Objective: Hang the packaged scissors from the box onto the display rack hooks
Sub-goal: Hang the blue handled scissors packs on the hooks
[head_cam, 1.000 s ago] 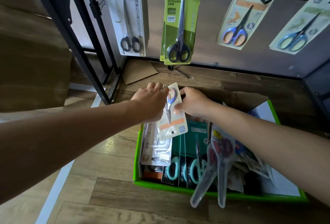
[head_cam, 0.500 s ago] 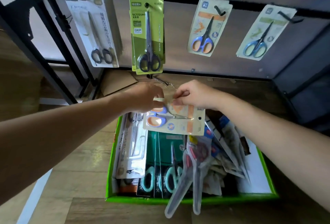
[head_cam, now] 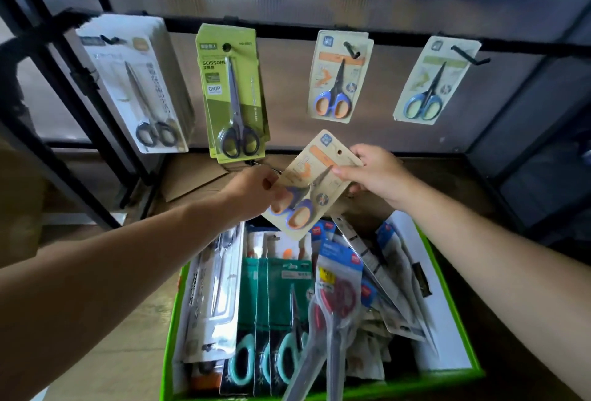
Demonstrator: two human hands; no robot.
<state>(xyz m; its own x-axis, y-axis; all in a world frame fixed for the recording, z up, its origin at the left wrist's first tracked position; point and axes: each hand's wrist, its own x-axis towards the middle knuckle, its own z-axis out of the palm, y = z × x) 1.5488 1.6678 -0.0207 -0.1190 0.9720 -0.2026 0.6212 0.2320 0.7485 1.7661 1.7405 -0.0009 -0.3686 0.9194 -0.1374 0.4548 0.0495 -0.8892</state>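
A carded pack of orange-and-blue scissors (head_cam: pixel 311 184) is held tilted in the air above the green box (head_cam: pixel 460 327). My left hand (head_cam: pixel 256 192) pinches its lower left corner by the handles. My right hand (head_cam: pixel 374 173) pinches its upper right edge near the hang hole. On the rack above, the third hook (head_cam: pixel 351 50) carries matching orange-and-blue packs (head_cam: pixel 339 75). The held pack sits just below and left of them, apart from the hook.
Other hooks hold white packs (head_cam: pixel 137 83), green packs (head_cam: pixel 232 96) and a blue-green pack (head_cam: pixel 433 80). The box holds several more scissor packs, teal (head_cam: pixel 275 320) and red (head_cam: pixel 335 301) among them. Black rack bars (head_cam: pixel 105 141) stand at left; wooden floor lies around.
Both hands have lifted the orange-and-blue pack out of the box and up towards the rack, turning it from flat to tilted upright. The view has tipped upward.
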